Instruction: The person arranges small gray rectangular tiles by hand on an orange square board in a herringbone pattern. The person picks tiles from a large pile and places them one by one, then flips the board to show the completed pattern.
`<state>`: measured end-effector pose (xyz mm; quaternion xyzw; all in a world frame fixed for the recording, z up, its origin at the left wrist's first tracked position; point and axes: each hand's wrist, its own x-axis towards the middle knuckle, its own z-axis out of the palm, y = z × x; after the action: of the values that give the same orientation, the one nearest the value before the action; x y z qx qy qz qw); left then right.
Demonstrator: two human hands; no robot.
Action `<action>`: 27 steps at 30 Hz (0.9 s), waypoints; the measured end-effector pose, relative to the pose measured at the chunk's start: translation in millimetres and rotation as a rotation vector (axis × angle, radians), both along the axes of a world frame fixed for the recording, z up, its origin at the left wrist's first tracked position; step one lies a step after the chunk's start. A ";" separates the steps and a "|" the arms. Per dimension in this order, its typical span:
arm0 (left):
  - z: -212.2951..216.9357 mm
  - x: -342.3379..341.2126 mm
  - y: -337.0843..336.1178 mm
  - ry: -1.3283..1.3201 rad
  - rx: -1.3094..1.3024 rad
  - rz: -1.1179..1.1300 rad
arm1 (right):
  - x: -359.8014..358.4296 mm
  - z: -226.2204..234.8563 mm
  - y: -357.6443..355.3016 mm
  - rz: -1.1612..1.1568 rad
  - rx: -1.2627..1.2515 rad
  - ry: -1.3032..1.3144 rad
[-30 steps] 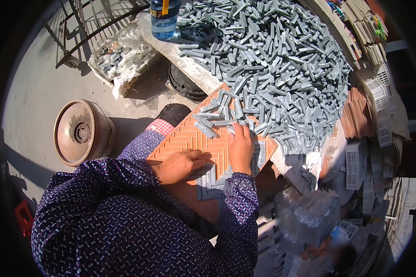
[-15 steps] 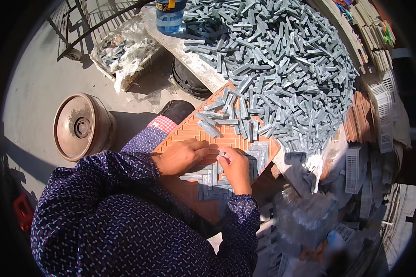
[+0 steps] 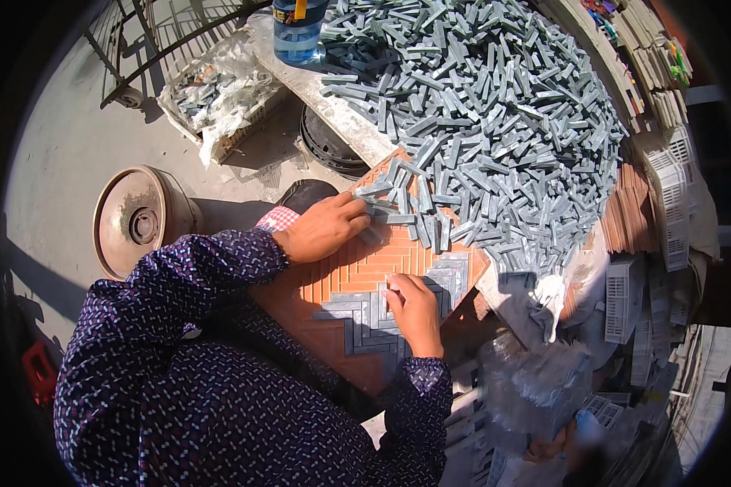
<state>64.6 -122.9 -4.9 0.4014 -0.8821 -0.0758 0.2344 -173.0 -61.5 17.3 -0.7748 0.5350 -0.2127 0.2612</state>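
Your left hand (image 3: 323,229) pinched grey strips (image 3: 398,213); your right hand (image 3: 414,312) pressed one flat into the orange tray (image 3: 353,272); seat each squarely.

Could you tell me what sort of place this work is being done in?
Probably an outdoor tile or mosaic workshop: a big heap of grey tile strips covers the bench, an orange herringbone tray is being filled, and stacked plastic trays stand alongside.

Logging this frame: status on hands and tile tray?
Left hand on loose grey tile strips. Right hand pressing laid grey strips into orange grooved tray. Grey strip heap crowds tray's far edge.
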 end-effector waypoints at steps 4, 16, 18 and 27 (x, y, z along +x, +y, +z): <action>-2.4 0.1 -1.2 -0.001 -0.057 -0.085 | 10.7 0.2 -24.7 -0.122 -0.157 0.011; 5.4 -8.5 22.8 0.209 0.165 -0.013 | 32.0 -2.4 -50.2 -0.397 -0.127 0.419; 13.5 -10.8 43.7 0.243 0.244 -0.047 | 26.5 1.3 -30.2 -0.378 -0.072 0.351; -1.6 -18.8 64.4 0.289 0.512 -0.025 | 10.5 10.3 16.1 -0.193 0.108 0.177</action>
<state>45.9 -58.5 -6.5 0.4218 -0.7965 -0.3551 0.2480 -162.5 -45.5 27.6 -0.7203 0.6386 -0.1387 0.2326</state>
